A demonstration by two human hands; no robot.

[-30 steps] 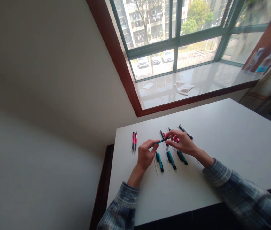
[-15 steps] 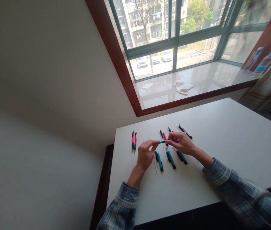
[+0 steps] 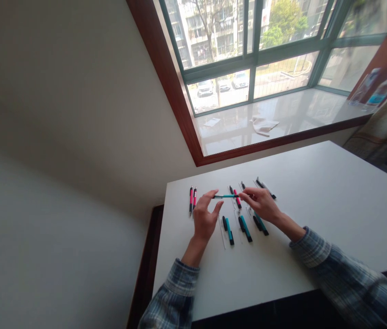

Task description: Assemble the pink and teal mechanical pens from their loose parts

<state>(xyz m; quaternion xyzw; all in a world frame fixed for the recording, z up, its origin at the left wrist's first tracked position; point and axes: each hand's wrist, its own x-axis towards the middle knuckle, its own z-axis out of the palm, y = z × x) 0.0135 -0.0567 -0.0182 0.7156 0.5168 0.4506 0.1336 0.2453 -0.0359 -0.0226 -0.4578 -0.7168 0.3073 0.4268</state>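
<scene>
A teal pen (image 3: 228, 196) is held level above the table. My right hand (image 3: 261, 203) pinches its dark right end between thumb and fingers. My left hand (image 3: 206, 220) is open, thumb and index finger apart, with the pen's left end close to the index finger; whether they touch I cannot tell. Below lie teal pen barrels (image 3: 244, 228) beside black pieces and thin clear refills (image 3: 221, 233) in separate groups. A pink barrel (image 3: 237, 199) lies behind the held pen, partly covered by it. Two pink and black pens (image 3: 191, 200) lie side by side left of my left hand.
The white table (image 3: 316, 192) carries all the pen parts. More black parts (image 3: 265, 187) lie at its back, past my right hand. Behind the table, a windowsill (image 3: 227, 137) holds a crumpled cloth (image 3: 264, 125) and plastic bottles (image 3: 383, 90). A wall stands at left.
My left thumb and index finger have parted from the pen, so more of it shows. The pen has moved slightly up and its left end lies farther left. My right hand keeps its pinch.
</scene>
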